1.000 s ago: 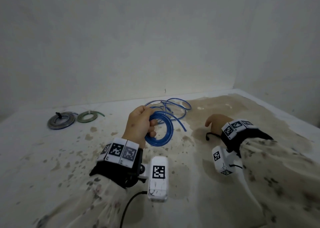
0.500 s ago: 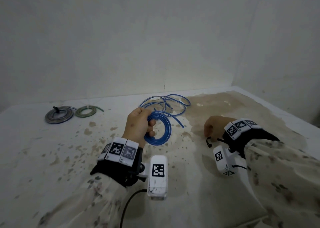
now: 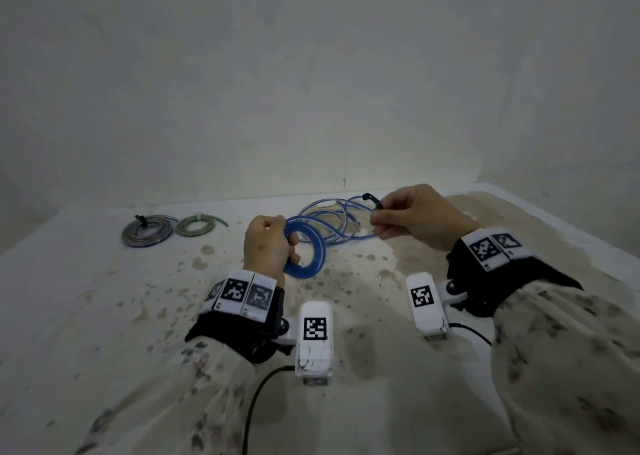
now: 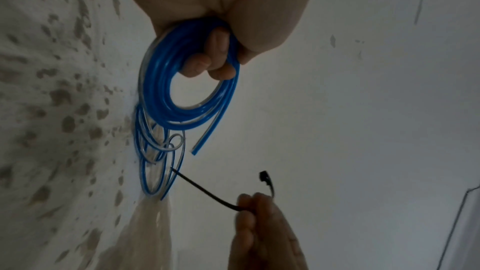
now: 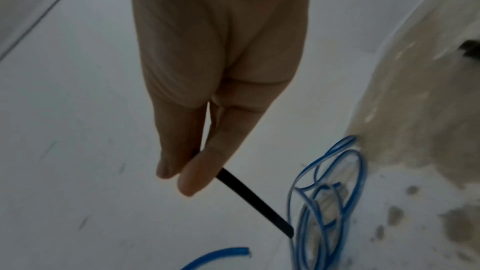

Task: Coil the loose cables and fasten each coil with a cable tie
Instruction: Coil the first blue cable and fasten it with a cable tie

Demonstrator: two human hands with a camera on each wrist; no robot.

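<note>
Left hand [image 3: 266,243] grips blue coil [image 3: 306,247] above surface [image 3: 104,316] centre. Right hand [image 3: 415,217] pinches black cable tie [image 4: 207,192]. In left wrist view we see tie's full length; head view alone shows two tied coils [image 3: 147,230] near far-left edge.

Stained white table [image 3: 104,316], plain wall [image 3: 311,74]

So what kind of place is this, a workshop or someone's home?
Hard to say; probably a bare work corner. A stained white surface meets plain walls, with only cable coils on it.
</note>
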